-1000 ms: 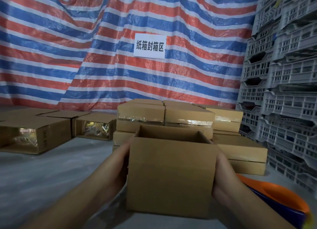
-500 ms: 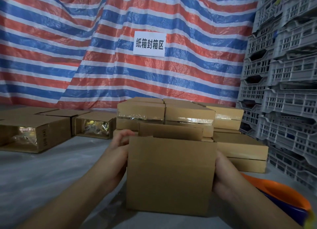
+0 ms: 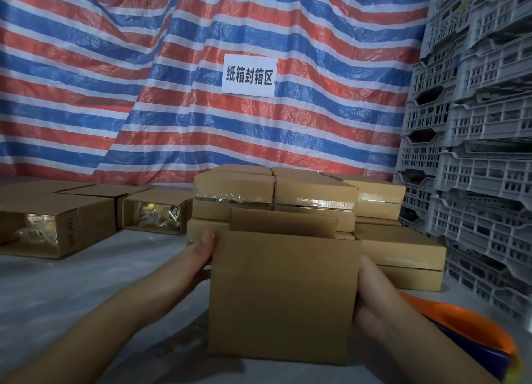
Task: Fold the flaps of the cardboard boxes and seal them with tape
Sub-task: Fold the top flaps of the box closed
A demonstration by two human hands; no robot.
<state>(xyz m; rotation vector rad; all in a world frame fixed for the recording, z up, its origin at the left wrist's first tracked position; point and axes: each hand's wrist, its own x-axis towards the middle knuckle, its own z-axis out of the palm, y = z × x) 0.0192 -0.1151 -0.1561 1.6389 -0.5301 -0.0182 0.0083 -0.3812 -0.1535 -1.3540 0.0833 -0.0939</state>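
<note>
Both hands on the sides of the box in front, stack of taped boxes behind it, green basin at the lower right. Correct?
Not quite: the basin at the lower right is orange, not green, as the head view shows. The rest holds: the left hand and right hand are on the sides of the front box, and the stack of taped boxes sits behind it.

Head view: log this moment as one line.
left hand grips box left side | right hand holds right side | far flap upright | no tape on it
</note>
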